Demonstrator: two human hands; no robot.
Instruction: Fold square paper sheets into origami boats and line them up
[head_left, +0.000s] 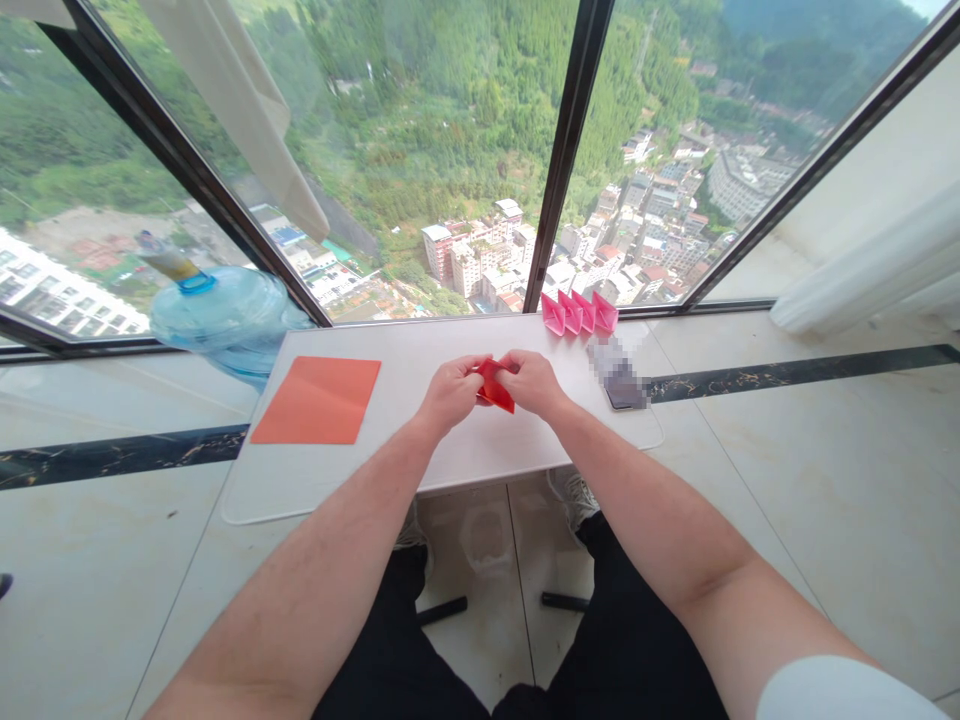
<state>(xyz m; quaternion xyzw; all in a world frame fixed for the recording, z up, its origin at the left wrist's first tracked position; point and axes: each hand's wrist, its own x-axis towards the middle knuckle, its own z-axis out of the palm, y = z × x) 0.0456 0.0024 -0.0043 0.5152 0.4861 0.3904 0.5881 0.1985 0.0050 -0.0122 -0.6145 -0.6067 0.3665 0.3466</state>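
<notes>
Between both hands is a small folded piece of red paper [495, 386], held above the middle of the white table [450, 450]. My left hand [456, 388] is closed on its left edge, and my right hand [531, 380] grips its upper right side. The thumbs partly cover the paper, so its full folded shape is hidden. To the left lies a flat orange-red sheet of paper [319, 400]. At the table's far right edge stand several pink folded paper pieces [579, 313] in a row, apart from my hands.
A dark phone-like object [621, 380], partly blurred out, lies at the table's right. Behind the left end is a big blue water bottle [225, 315]. Tall windows with a black frame [566, 150] border the far side, and a white curtain [862, 260] hangs at right.
</notes>
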